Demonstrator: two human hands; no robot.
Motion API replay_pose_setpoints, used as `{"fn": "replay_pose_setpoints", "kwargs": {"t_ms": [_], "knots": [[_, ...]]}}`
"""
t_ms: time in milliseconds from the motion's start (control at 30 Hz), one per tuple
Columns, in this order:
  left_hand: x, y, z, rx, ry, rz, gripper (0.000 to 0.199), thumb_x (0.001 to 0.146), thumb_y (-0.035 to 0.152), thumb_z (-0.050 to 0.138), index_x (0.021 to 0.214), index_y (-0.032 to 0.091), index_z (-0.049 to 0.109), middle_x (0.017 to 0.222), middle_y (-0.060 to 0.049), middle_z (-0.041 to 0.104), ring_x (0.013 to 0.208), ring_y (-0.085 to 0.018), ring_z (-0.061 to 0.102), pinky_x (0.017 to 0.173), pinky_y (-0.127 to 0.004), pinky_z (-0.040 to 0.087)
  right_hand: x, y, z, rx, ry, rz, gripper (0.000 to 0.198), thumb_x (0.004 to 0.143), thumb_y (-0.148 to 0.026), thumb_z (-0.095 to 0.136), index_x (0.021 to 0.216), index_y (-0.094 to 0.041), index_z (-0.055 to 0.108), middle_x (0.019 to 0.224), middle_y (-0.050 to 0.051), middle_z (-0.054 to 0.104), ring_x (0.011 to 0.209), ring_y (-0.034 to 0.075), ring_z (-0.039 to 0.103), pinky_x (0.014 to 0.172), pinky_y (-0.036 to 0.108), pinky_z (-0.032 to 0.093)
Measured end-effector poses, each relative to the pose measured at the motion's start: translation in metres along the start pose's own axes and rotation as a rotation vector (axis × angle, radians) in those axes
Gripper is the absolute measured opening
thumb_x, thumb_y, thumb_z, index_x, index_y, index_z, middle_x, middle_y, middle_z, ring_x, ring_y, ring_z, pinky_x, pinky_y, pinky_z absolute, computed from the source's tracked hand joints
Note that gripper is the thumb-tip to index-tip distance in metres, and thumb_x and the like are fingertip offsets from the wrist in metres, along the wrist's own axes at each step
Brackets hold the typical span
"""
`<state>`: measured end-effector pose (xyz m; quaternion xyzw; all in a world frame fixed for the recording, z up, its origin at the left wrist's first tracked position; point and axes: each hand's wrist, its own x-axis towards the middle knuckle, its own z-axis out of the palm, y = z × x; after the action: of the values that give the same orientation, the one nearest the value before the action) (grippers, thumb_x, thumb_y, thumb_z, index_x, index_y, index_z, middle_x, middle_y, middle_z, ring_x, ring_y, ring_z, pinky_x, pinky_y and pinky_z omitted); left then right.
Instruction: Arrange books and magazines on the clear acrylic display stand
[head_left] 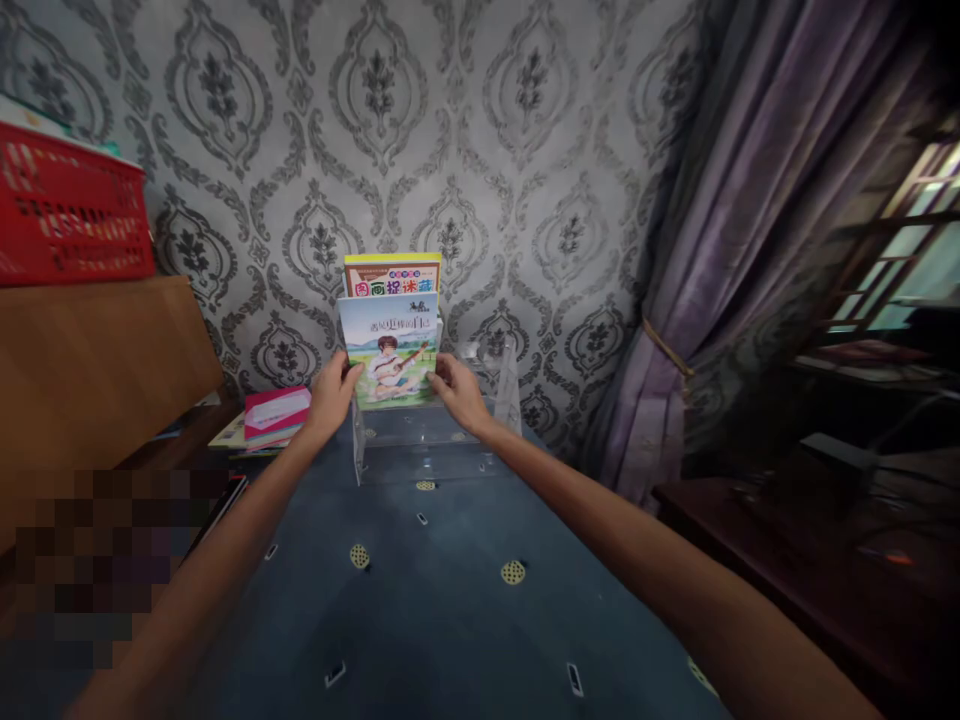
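While both hands (330,392) hold a book (391,360), red basket (75,215) left, curtain (720,230) right

a table (465,640) is spread with dark blue cloth, its far end near the wall. at least 4 yellow dotted shapes (513,572) are printed on it, along with small pale-edged rectangles (574,680). directly on the cloth, towards the far end, stands a clear plastic stand (405,464), with some of the print showing through. at the back left corner is a small pile of books (259,432), though its underside is hard to see.
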<state>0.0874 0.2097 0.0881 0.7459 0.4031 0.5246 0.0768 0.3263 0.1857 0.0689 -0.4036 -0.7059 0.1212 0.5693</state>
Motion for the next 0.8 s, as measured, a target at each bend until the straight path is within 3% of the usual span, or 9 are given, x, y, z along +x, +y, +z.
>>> {"fn": "replay_pose_setpoints", "kwargs": {"t_ms": [133, 300, 800], "knots": [[0.027, 0.008, 0.0, -0.026, 0.046, 0.036, 0.012, 0.094, 0.032, 0.05, 0.091, 0.021, 0.054, 0.081, -0.002, 0.063, 0.067, -0.017, 0.059, 0.065, -0.028, 0.047, 0.029, -0.002, -0.01, -0.036, 0.029, -0.058, 0.024, 0.086, -0.023, 0.052, 0.108, -0.02, 0.06, 0.095, 0.006, 0.069, 0.086, 0.023, 0.065, 0.079, 0.037, 0.056], [0.042, 0.008, 0.001, 0.008, 0.077, 0.114, 0.011, 0.095, 0.031, 0.052, 0.094, 0.021, 0.056, 0.078, -0.001, 0.061, 0.074, -0.018, 0.061, 0.072, -0.028, 0.049, 0.041, 0.0, -0.014, -0.086, 0.063, -0.115, 0.017, 0.088, -0.026, 0.052, 0.103, -0.022, 0.058, 0.093, 0.005, 0.068, 0.085, 0.022, 0.063, 0.078, 0.036, 0.054], [0.037, -0.016, 0.009, 0.032, 0.037, 0.096, 0.014, 0.094, 0.033, 0.053, 0.096, 0.02, 0.059, 0.084, -0.004, 0.067, 0.078, -0.02, 0.063, 0.076, -0.031, 0.051, 0.042, 0.031, -0.002, -0.261, 0.074, -0.151, 0.011, 0.084, -0.022, 0.052, 0.094, -0.022, 0.058, 0.096, 0.008, 0.063, 0.089, 0.025, 0.058, 0.086, 0.04, 0.049]]}}
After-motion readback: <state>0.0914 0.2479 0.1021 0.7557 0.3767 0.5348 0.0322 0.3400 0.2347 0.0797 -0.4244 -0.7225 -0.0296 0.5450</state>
